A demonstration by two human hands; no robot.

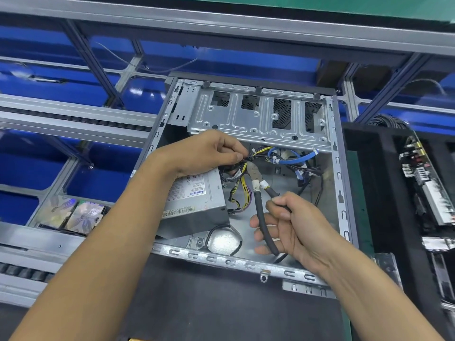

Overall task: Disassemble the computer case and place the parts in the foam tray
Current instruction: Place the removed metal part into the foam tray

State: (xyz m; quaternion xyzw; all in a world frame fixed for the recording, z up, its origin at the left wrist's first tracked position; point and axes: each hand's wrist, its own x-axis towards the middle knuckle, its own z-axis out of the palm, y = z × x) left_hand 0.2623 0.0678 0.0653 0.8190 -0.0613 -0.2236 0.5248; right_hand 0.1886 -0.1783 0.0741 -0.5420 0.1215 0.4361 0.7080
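Working the cutters (261,205) one-handed, the right hand (298,227) had its grip curled round the two black-sleeved handles, which stood spread apart, so the nose at the far end looked open and set against the cable bundle (248,159). The step in hand seemed to be snipping a tie on that bundle, and doing it well would mean seating the nose on the tie alone, not on the yellow and black wires beside it, before squeezing.

Just beyond, the left hand (209,153) pinched the bundle between thumb and fingertips, its grip closed on the wires close to the cutter nose. Holding them taut and slightly lifted looked right, since it would expose the tie and keep the strands from slipping between the blades; the fingertips, though, sat near the cutting point and would be safer a little farther back.

Both hands worked inside the computer case (341,193), which lay open on the table with the power supply (194,200) still in its near-left corner under the left wrist. A blue cable (290,161) with white ties looped just past the bundle, below the drive cage (258,114).

To the right, the black foam tray (384,193) already held a circuit board, so much of the stripping appeared done.
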